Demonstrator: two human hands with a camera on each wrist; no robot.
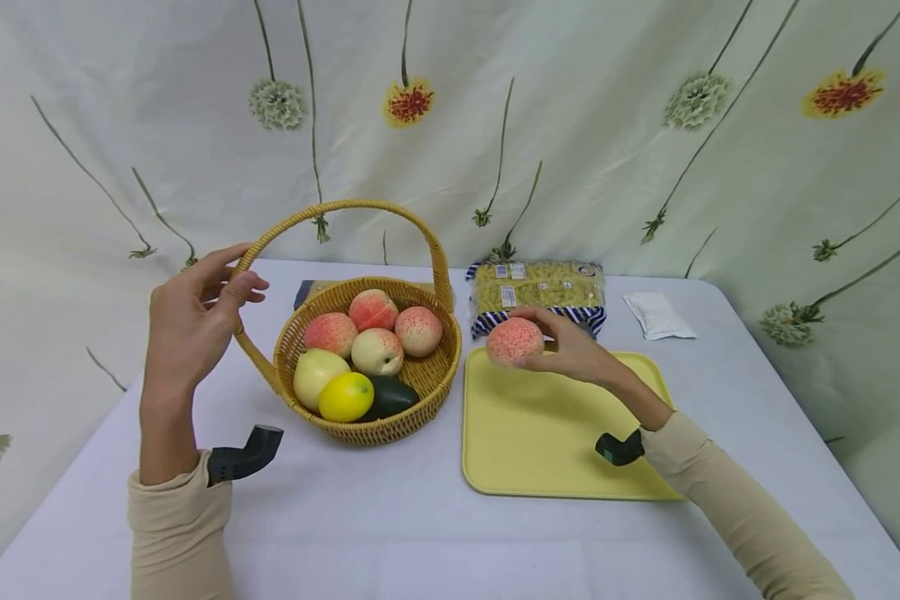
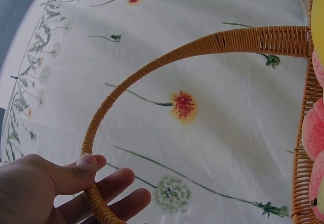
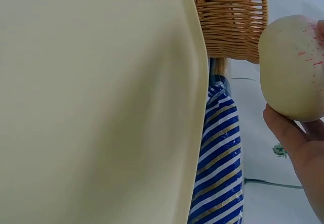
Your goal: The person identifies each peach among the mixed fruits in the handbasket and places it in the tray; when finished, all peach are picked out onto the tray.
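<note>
Head view: I observe a round tan wicker basket beside a rectangular yellow tray.
Left hand: thumb and fingers loosely encircle the basket's arched handle.
Right hand: parted fingers grip a round pink-speckled peach near the tray's far-left corner.

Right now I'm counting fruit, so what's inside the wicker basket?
In the basket: four peaches, a pale fruit, a lemon and a dark oval item, partly hidden by the lemon. Anything beneath them is covered.
</note>
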